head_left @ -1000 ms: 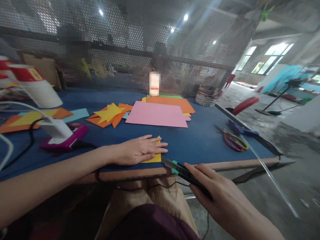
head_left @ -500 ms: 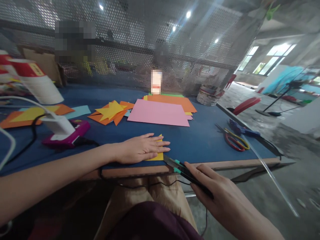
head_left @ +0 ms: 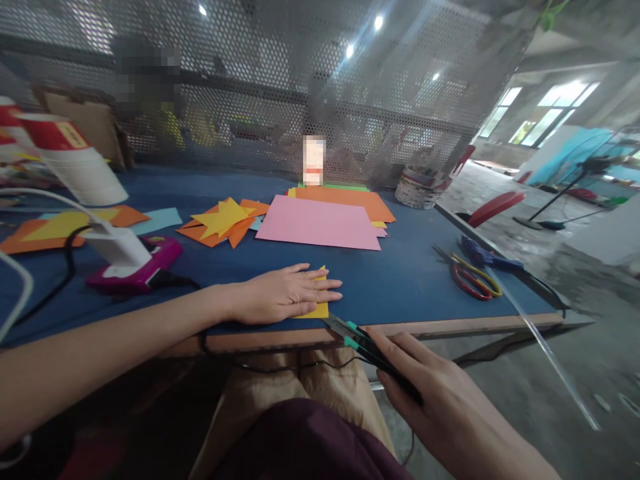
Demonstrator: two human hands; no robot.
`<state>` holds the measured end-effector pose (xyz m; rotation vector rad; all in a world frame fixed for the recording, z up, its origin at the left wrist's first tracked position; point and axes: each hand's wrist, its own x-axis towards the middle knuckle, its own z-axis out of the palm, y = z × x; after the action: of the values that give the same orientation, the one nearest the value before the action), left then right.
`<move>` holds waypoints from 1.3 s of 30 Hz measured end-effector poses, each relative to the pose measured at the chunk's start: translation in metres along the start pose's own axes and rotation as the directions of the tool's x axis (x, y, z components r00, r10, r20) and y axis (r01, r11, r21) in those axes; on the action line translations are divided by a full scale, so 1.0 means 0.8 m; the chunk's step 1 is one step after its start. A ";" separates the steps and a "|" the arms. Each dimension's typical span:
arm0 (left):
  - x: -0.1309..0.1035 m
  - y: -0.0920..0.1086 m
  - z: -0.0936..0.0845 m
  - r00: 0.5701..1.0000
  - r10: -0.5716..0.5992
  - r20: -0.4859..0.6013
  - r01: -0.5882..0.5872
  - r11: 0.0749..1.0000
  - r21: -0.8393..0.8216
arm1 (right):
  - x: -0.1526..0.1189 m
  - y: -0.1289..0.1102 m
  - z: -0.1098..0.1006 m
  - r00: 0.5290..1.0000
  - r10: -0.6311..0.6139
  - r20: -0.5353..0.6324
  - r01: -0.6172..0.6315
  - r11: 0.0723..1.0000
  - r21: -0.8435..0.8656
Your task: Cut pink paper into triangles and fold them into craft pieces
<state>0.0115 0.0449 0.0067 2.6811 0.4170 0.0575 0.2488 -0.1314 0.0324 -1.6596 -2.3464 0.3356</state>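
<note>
Left hand (head_left: 280, 295) flat, fingers spread, pinning small yellow paper piece (head_left: 316, 308) on blue bench (head_left: 400, 280). Right hand (head_left: 440, 393) closed round black-green utility knife (head_left: 367, 347), blade at paper's edge.

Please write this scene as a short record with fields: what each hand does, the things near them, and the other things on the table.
left hand: left hand lies flat on yellow paper, near the table edge
right hand: right hand holds cutter, blade tip at the paper's corner
behind: pink sheet, orange sheet, yellow star
right side: scissors
left side: purple device, cup
</note>
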 end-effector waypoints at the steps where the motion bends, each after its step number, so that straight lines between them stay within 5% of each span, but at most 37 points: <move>1: 0.000 0.000 0.000 1.000 0.000 -0.002 0.000 1.000 -0.005 | 0.000 -0.001 0.000 1.000 0.004 0.006 -0.004 1.000 0.010; 25: -0.001 -0.004 0.002 1.000 0.008 0.005 -0.008 1.000 0.016 | 0.001 -0.019 0.009 0.999 0.035 -0.015 -0.035 0.999 -0.013; 33: 0.003 -0.008 -0.014 0.996 0.024 0.085 -0.025 1.000 0.006 | 0.004 -0.023 0.006 0.998 0.058 0.016 -0.058 0.998 0.013; 39: 0.001 -0.011 -0.011 0.999 0.041 0.036 -0.042 0.998 0.037 | 0.003 -0.022 0.009 0.998 0.059 0.013 -0.059 0.998 -0.008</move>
<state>0.0087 0.0564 0.0107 2.7237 0.3549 0.0142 0.2296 -0.1351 0.0316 -1.7380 -2.3145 0.3505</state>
